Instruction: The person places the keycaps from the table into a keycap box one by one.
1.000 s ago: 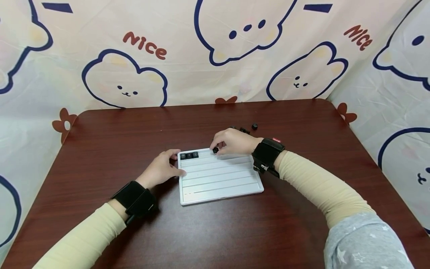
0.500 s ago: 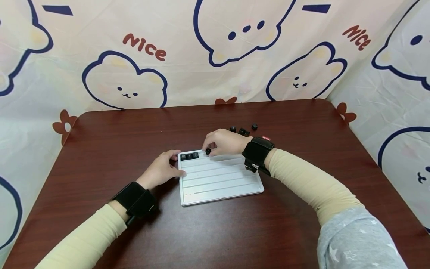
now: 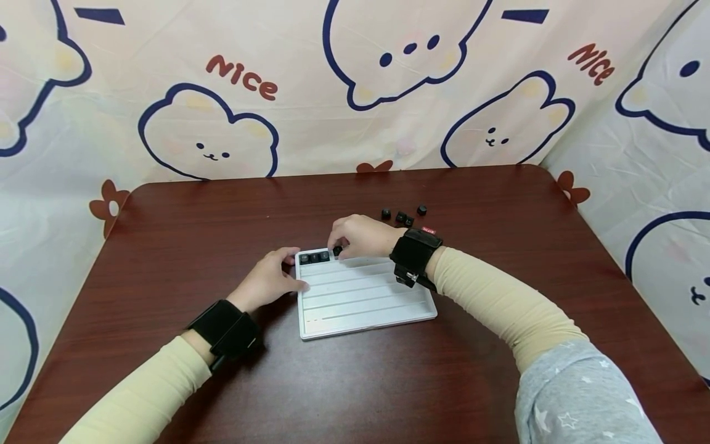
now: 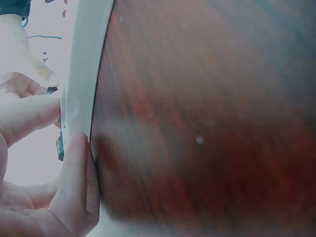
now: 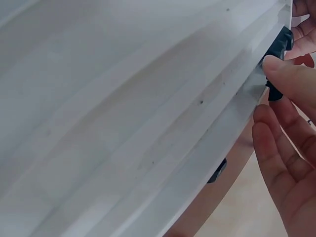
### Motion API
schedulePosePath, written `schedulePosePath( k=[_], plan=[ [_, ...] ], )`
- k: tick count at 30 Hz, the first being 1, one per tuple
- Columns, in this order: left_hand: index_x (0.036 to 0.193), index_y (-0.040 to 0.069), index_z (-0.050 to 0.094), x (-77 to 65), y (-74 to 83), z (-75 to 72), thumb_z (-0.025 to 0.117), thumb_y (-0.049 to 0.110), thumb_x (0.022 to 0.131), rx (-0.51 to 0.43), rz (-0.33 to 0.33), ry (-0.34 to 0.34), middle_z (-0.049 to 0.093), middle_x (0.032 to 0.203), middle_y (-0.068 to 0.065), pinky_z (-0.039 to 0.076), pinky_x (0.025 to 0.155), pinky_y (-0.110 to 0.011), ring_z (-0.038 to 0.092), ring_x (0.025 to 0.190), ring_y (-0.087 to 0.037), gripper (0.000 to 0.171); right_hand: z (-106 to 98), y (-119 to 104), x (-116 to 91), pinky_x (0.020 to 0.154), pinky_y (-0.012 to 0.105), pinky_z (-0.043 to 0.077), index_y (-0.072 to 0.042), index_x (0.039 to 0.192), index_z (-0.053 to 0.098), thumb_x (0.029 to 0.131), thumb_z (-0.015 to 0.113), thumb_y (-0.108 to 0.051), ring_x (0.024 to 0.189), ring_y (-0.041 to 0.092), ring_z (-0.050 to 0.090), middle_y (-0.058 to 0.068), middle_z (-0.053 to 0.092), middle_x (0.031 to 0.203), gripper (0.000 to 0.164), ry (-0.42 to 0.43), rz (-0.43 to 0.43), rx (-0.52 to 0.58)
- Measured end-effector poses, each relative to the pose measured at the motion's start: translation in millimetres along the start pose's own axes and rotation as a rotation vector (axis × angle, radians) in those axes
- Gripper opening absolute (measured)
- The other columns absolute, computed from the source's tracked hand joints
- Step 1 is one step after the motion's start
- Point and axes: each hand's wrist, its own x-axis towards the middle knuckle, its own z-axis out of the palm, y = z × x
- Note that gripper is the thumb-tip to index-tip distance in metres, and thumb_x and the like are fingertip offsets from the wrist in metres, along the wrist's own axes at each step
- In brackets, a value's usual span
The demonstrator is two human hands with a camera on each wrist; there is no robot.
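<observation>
A white ridged tray point(image 3: 368, 299) lies on the table. At its top left corner, several black keycaps point(image 3: 314, 258) sit side by side in the uppermost row. My left hand point(image 3: 269, 279) holds the tray's left side, thumb on the front face and fingers along the edge, as the left wrist view shows on the tray's side wall point(image 4: 81, 64). My right hand point(image 3: 367, 237) pinches another black keycap point(image 3: 337, 250) at the top row, just right of the seated ones. In the right wrist view the pinched keycap point(image 5: 274, 93) is partly hidden by the thumb.
Several loose black keycaps point(image 3: 400, 217) lie behind the tray, beyond my right hand. The dark brown table point(image 3: 355, 382) stretches around the tray, and a printed cloth point(image 3: 310, 123) hangs behind its far edge.
My right hand has moved left along the tray's top row with the pinched keycap, close to the seated ones. The loose keycaps behind show more fully. My left hand stays put.
</observation>
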Motion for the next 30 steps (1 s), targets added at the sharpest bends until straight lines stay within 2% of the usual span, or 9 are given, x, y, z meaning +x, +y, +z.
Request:
schedulePosePath(
  k=[18, 30],
  plan=[
    [0.15, -0.005, 0.043, 0.6, -0.6, 0.0, 0.083, 0.013, 0.087, -0.007, -0.001, -0.002, 0.053, 0.131, -0.021, 0.048, 0.076, -0.035, 0.054, 0.1, -0.028, 0.077, 7.0, -10.5, 5.9, 0.086, 0.03, 0.05, -0.005, 0.105, 0.076, 0.087, 0.083, -0.005, 0.094, 0.02, 0.06, 0.007, 0.066, 0.104, 0.02, 0.018, 0.138, -0.054],
    [0.15, -0.004, 0.043, 0.8, -0.4, -0.4, 0.083, 0.013, 0.087, -0.007, -0.001, -0.004, 0.053, 0.131, -0.021, 0.048, 0.076, -0.034, 0.055, 0.1, -0.029, 0.077, 7.4, -14.0, 5.4, 0.084, 0.031, 0.048, -0.007, 0.102, 0.072, 0.086, 0.083, -0.006, 0.091, 0.019, 0.056, 0.004, 0.062, 0.098, 0.019, 0.007, 0.136, -0.042]
  ],
)
